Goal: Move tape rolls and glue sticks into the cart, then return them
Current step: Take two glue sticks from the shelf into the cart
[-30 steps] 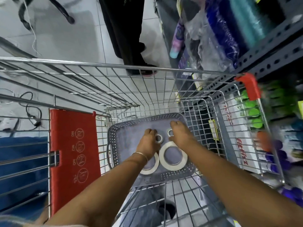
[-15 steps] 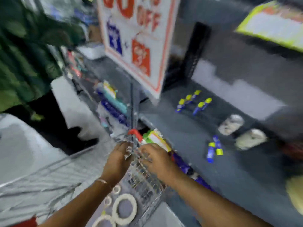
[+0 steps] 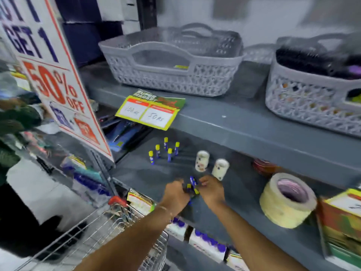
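A person's left hand (image 3: 174, 190) and right hand (image 3: 212, 190) met over the grey middle shelf (image 3: 152, 173) of a shop rack, both with fingers curled in around a small cluster of blue glue sticks with yellow caps (image 3: 192, 185); motion blur made it impossible to tell which hand gripped which stick. A thin bangle (image 3: 166, 210) circled the left wrist. Farther back on the same shelf, five more glue sticks (image 3: 165, 151) stood upright in a loose group, well apart from the hands. Two small white rolls (image 3: 211, 165) stood on end just behind the right hand, and a large cream tape roll (image 3: 287, 200) lay on its side to the right. On the shelf above sat an empty grey plastic basket (image 3: 172, 63) and a second basket (image 3: 312, 90) holding dark items, with a yellow-bordered price tag (image 3: 149, 113) hanging from the shelf edge. A "50% OFF" sign (image 3: 56, 90) leaned at left. The wire cart (image 3: 109, 223), its corner capped in red, stood below the left forearm.
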### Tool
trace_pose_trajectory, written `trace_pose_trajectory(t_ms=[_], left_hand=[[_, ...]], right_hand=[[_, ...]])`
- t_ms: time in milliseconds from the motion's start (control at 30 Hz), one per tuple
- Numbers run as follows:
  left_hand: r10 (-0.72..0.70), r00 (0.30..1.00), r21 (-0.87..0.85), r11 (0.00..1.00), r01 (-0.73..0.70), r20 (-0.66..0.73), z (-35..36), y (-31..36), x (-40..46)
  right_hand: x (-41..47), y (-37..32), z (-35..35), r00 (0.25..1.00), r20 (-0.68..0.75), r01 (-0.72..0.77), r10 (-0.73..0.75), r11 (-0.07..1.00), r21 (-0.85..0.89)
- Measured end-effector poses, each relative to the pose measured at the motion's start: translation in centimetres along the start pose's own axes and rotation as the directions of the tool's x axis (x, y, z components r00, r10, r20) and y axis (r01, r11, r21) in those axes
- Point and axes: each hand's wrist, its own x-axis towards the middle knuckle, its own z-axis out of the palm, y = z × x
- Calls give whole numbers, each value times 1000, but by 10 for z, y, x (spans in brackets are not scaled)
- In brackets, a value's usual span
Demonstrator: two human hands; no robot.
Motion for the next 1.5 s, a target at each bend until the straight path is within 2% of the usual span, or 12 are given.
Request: trace_pose_trajectory(t_ms=[133,433,567,733,867,1033,1067,1100,1267,1367,1433,1500], left_hand=[[-54,997,-15,998,55,60,7,4,2],[-132,990,5,991,132,43,6,3,2],[-153,988,-88,984,154,15,3,-10,-4],[-177,983,-284,946,156,-48,-30,-47,-32],[-326,942,-446,857,258,-81,-61,-112,-67],[-576,809,-540,721,435,-117,-89,-216,-140],[-617,779,-553,691,465,-116,-92,-234,-153],[-676,724,-563,654,505,-135,-97,-262,-174],[-845,516,-579,491,651,-136,-98,-346,-238],[-906,408,-542,398,740,-108,-76,-405,-265],[-921,376,-538,368,759,-100,-57,-431,-272],[-927,370,-496,350,795,-61,-34,-453,-275]], right_hand=[[4,1,2,997,53,-52,55,998,-46],[7,6,5,984,155,-64,93,981,-182],[1,1,-1,977,195,-64,91,988,-143],[-20,-13,15,942,334,-50,18,995,89],[-47,-40,58,869,491,-13,-58,990,139],[-94,-66,153,720,677,152,-155,986,65],[-103,-66,174,681,712,196,-172,979,49],[-122,-70,205,610,772,242,-181,970,36],[-179,-54,310,484,868,361,-111,929,-82],[-215,-26,381,392,918,488,-55,859,-157],[-231,-6,412,347,938,530,-4,826,-193],[-240,18,440,343,938,562,42,791,-240]])
